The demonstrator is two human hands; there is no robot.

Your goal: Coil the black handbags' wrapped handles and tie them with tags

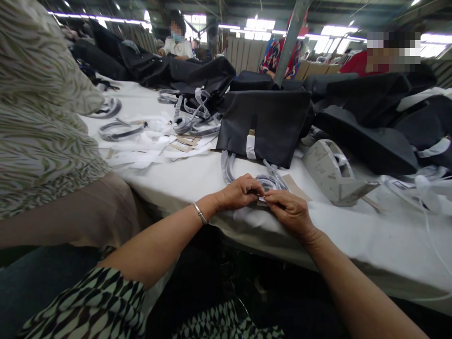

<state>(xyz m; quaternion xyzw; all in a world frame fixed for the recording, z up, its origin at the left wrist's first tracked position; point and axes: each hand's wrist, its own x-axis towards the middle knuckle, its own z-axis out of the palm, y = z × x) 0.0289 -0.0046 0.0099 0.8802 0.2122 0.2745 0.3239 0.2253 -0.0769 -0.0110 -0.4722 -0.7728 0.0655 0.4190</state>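
Close together at the table's near edge, my left hand [243, 192] and my right hand [291, 211] are both closed in a pinch. Their fingertips meet at the near side of a coiled strap [270, 181] wrapped in clear plastic. A small white piece shows between the fingers, but what each hand pinches is too hidden to name. Just beyond stands a black handbag [271, 117], its gold clasp [252, 132] above a white wrapped tab [250, 147]. Plastic-wrapped handles [228, 167] hang from the bag toward me.
A grey tape dispenser [332, 176] stands to the right on the white-covered table [353, 230]. Wrapped straps [122, 129] and paper strips [141, 155] lie at the left. More black bags [367, 136] fill the right and back. A person [45, 108] is close on my left; others work behind.
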